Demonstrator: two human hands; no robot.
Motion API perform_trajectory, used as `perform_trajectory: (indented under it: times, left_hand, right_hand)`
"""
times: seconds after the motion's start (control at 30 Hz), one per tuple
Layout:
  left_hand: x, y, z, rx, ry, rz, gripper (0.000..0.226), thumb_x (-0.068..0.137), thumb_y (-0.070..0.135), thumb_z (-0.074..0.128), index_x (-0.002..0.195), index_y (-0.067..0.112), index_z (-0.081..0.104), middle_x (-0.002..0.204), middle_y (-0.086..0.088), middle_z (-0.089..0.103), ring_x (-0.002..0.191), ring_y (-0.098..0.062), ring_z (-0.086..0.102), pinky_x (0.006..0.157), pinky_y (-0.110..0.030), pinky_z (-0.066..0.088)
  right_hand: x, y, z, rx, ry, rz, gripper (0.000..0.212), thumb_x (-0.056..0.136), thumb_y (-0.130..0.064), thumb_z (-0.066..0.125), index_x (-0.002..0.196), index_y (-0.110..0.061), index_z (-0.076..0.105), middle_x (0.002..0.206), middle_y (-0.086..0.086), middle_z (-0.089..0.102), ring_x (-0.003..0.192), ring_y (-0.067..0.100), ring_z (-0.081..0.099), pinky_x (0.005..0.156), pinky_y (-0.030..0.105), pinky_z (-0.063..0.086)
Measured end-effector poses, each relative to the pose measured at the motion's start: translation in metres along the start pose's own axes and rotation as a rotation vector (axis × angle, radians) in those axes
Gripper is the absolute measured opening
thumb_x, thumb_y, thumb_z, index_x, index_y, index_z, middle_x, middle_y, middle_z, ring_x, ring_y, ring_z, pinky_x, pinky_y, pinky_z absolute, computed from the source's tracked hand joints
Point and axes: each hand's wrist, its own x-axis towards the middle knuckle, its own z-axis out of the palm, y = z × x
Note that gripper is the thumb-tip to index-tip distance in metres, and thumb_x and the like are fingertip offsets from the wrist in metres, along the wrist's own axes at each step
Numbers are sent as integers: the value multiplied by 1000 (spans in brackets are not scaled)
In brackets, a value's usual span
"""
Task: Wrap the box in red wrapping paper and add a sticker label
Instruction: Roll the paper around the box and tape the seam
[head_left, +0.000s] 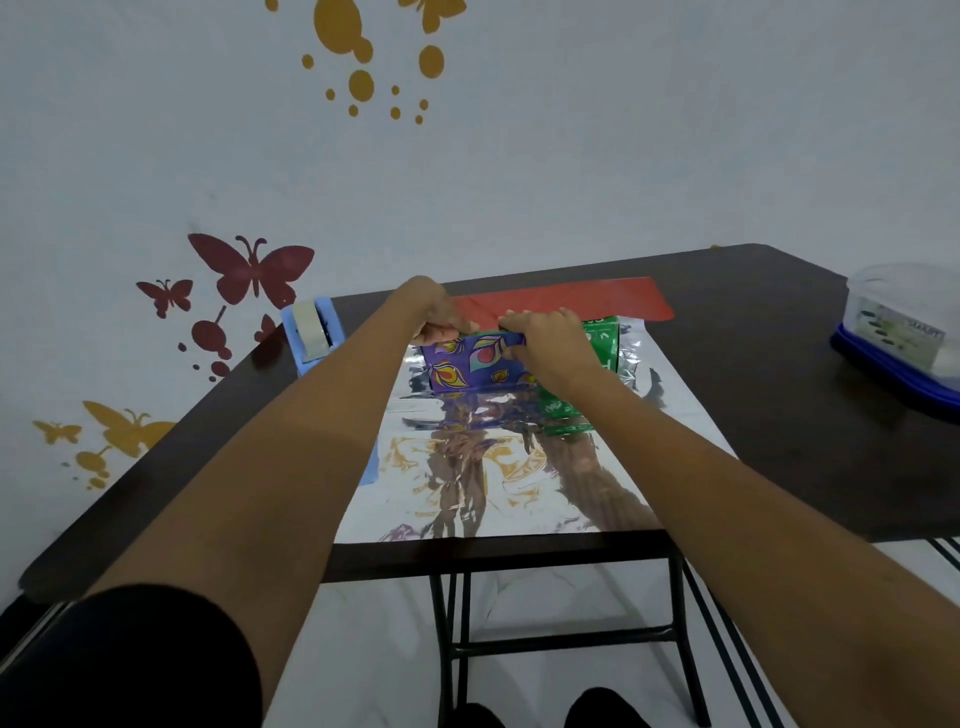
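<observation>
The box sits on the shiny side of the wrapping paper on the table, and the left hand and right hand both grip the paper's red edge on top of the box, with a tape holder far left and a plastic tub far right.

Pale wall (butterfly decals), dark folding table, white floor
</observation>
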Motion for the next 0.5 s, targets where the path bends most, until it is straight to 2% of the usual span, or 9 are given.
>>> perform_trajectory:
  times: [0.07,0.23,0.3,0.37,0.43,0.5]
  left_hand:
    - [-2,-1,1,-35,-2,1,41,92,33,58,60,15,41,31,9,40,27,-2,26,37,-12,23]
    - [-6,-6,1,-70,15,-19,46,90,32,61,55,15,38,35,7,33,43,-4,24,35,-11,21]
    - [-5,-9,0,-136,-5,-21,40,93,26,59,57,14,46,33,8,33,35,-2,25,34,-10,20]
    - [-4,-12,1,-205,-27,-32,32,98,14,49,66,14,55,31,9,35,30,-1,26,33,-9,19]
    - [-7,-15,0,-249,-28,-43,31,97,4,41,70,11,54,31,7,36,32,0,27,33,-9,20]
    - [-7,-17,-2,-278,-6,-50,30,93,0,38,66,9,46,31,4,37,27,-2,28,34,-8,22]
  right_hand:
    - [0,0,0,5,0,2,47,93,-32,55,138,-21,45,143,2,47,127,21,48,113,38,19]
    - [-1,0,0,1,2,6,47,93,-32,55,138,-21,45,145,0,44,128,21,47,113,38,19]
    - [0,0,0,1,5,6,47,93,-32,55,138,-21,46,144,0,45,127,21,48,112,38,20]
    - [0,0,0,0,6,8,47,93,-33,55,138,-22,46,143,0,47,126,22,48,112,38,22]
    - [0,-1,0,1,0,8,47,93,-33,55,138,-22,46,143,0,46,126,22,49,112,38,23]
    - [0,-1,-1,4,0,5,47,93,-32,55,138,-22,46,143,0,46,126,22,49,111,38,23]
